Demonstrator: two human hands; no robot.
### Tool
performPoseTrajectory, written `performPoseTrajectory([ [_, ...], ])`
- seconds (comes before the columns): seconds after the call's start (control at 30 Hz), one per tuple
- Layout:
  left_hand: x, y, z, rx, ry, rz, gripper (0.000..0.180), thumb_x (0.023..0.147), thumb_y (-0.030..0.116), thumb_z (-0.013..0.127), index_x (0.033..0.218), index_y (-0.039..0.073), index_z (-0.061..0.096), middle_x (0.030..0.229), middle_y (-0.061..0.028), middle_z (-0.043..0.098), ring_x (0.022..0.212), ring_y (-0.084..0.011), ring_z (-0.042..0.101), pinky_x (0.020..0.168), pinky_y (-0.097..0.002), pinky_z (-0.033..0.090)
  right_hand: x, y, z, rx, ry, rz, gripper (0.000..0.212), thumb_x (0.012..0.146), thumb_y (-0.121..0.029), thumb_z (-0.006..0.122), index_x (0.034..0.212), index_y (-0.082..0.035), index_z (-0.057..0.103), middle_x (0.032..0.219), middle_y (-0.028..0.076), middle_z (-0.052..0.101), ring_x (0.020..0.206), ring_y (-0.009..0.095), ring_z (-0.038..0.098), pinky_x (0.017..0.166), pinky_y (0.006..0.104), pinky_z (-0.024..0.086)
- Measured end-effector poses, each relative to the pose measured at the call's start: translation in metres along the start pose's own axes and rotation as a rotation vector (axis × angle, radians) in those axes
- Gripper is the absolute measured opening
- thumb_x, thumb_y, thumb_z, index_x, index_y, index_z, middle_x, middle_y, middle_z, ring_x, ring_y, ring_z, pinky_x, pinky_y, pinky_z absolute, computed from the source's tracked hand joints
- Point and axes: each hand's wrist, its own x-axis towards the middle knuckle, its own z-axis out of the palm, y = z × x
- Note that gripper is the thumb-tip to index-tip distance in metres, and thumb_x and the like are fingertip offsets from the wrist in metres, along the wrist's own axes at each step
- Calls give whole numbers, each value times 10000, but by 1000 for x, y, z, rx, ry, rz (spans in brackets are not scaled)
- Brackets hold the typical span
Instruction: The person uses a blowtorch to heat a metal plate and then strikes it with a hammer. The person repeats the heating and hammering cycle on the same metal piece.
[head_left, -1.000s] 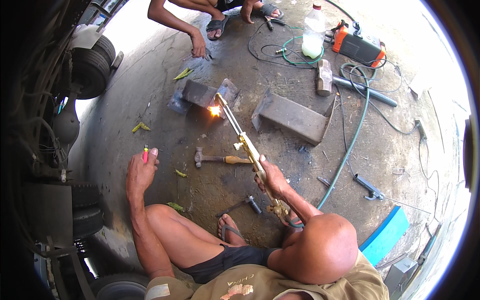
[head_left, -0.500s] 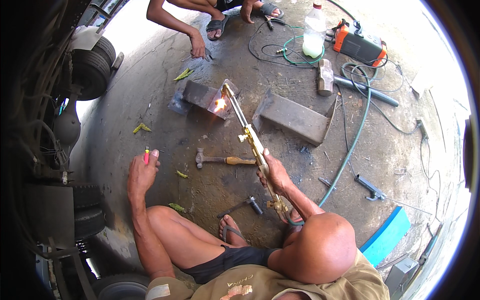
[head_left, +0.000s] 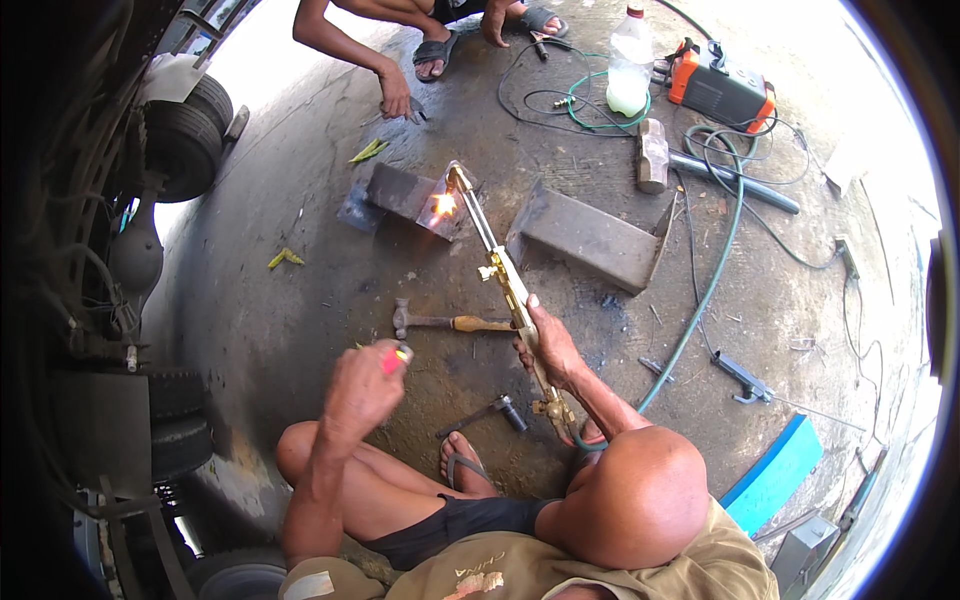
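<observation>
1. Brass cutting torch (head_left: pixel 505 280), long and thin, lies in your right hand (head_left: pixel 548 345); your fingers are wrapped round its handle, and its tip reaches out to the dark steel angle piece (head_left: pixel 405 195) on the concrete floor (head_left: pixel 300 300), toward the floor's far side.
2. Lighting looks done: an orange flame (head_left: pixel 443 205) burns at the tip, right against the steel piece's near edge.
3. Your left hand (head_left: pixel 362 385) is raised above your knee, fingers pinched on a small red lighter (head_left: pixel 393 360), so that hand has not joined the torch.
4. No cut line or parted metal shows on the steel; heating seems only begun, and the cutting itself appears left to do.
5. A wooden-handled hammer (head_left: pixel 440 322) lies untouched just beside the torch, near your right hand.
</observation>
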Motion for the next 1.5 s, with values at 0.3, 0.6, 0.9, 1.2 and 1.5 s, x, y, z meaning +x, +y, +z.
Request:
performPoseTrajectory([
  [0.3, -22, 24, 178, -1140, -442, -544, 459, 1018, 320, 523, 1256, -69, 571, 1010, -198, 682, 882, -242, 689, 779, -349, 563, 2, -2, 6, 10, 6, -6, 642, 954, -702, 413, 1035, -77, 532, 632, 18, 538, 455, 117, 476, 404, 278, 392],
  [0.6, -13, 26, 211, -1263, -567, -446, 442, 1031, 272, 520, 1301, -77, 543, 1075, -170, 671, 940, -247, 674, 826, -344, 557, 3, -3, 6, 20, 17, -43, 659, 939, -721, 420, 1023, -77, 533, 636, 17, 530, 455, 118, 476, 404, 277, 394],
  [0.9, -19, 32, 219, -1372, -535, -491, 365, 1021, 259, 549, 1147, -75, 623, 997, -156, 692, 851, -231, 687, 759, -345, 570, 3, -4, 6, 36, 30, -23, 706, 912, -752, 438, 1040, -64, 532, 639, 10, 509, 468, 111, 470, 408, 275, 387],
  [1.2, -21, 30, 220, -1382, -570, -503, 383, 1023, 300, 553, 1082, -68, 641, 936, -149, 692, 776, -213, 678, 694, -330, 574, 4, -1, 6, 34, 15, -25, 649, 944, -723, 406, 993, -91, 543, 625, 4, 530, 447, 106, 463, 404, 267, 384],
  [1.5, -21, 30, 222, -1378, -583, -532, 389, 1013, 325, 568, 1057, -56, 630, 908, -143, 686, 761, -208, 675, 687, -330, 574, 2, -1, 5, 18, 1, -31, 686, 932, -731, 421, 1026, -59, 529, 648, 16, 517, 472, 114, 476, 416, 277, 389],
])
